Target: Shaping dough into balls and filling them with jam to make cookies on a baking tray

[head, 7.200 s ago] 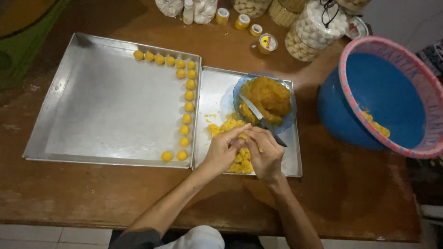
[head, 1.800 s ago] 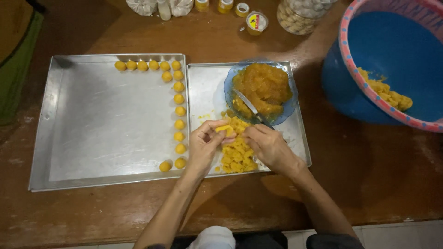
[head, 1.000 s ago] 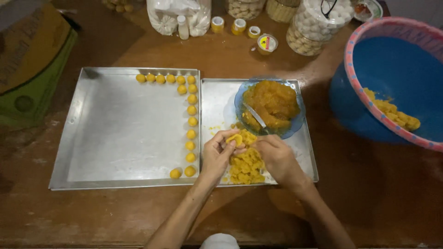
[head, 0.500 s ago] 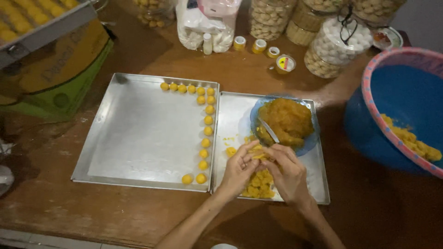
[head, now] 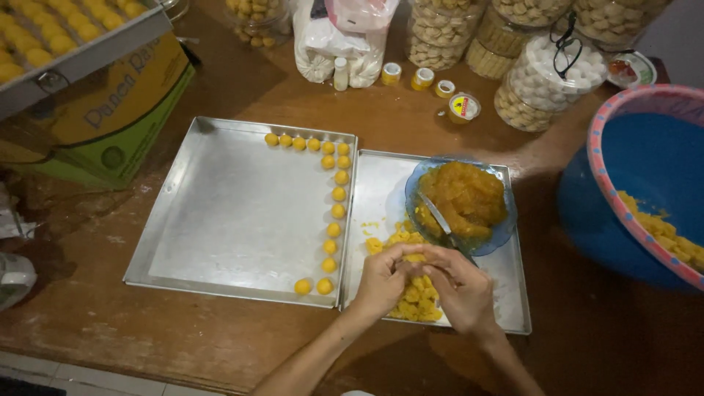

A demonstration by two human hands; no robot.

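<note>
1. Head view: the left hand (head: 383, 282) and right hand (head: 463, 287) are meeting over the smaller tray (head: 513, 293), their fingers (head: 411, 253) curled together around a small yellow dough piece (head: 415, 258) that is mostly hidden between them.

2. Compared with half a second ago, the hands are staying in the same spot above the heap of dough pieces (head: 414, 297); the camera is tilting up, bringing more of the jars (head: 546, 73) and a cardboard box (head: 110, 110) into view.

3. The line of finished balls (head: 334, 213) along the top and right edge of the large tray (head: 220, 220) is showing the same count as a second ago, so the piece in hand is, by the look of it, not yet finished shaping.

4. The blue glass bowl of orange filling (head: 469, 198), with a spoon (head: 447, 229) leaning in it, is sitting just beyond the hands on the smaller tray.

5. A big blue basin (head: 645, 169) holding more dough is standing on the worktop (head: 220, 337) to the right.
</note>
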